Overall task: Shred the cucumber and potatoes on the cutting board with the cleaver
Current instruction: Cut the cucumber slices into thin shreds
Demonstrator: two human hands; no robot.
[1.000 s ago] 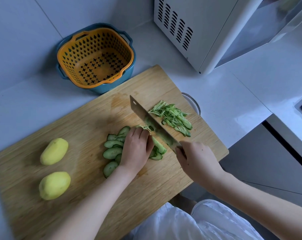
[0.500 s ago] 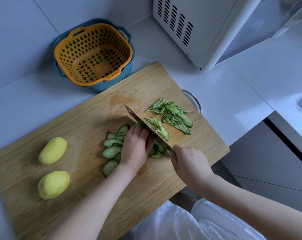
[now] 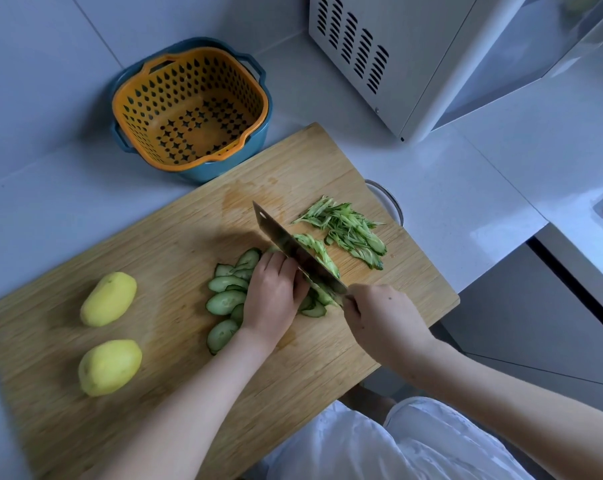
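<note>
At the middle of the cutting board (image 3: 154, 265), our left hand (image 3: 274, 299) holds down the fanned cucumber slices (image 3: 225, 301) with curled fingers. Our right hand (image 3: 383, 317) grips the handle of the cleaver (image 3: 293, 247), whose blade stands against the left knuckles. Cucumber shreds (image 3: 348, 230) lie toward the board's far right edge, and two potatoes (image 3: 108, 299) rest near its left end.

pale tiled wall (image 3: 33, 81) behind a white countertop (image 3: 466, 209); a white microwave (image 3: 414, 46) stands back right.
</note>
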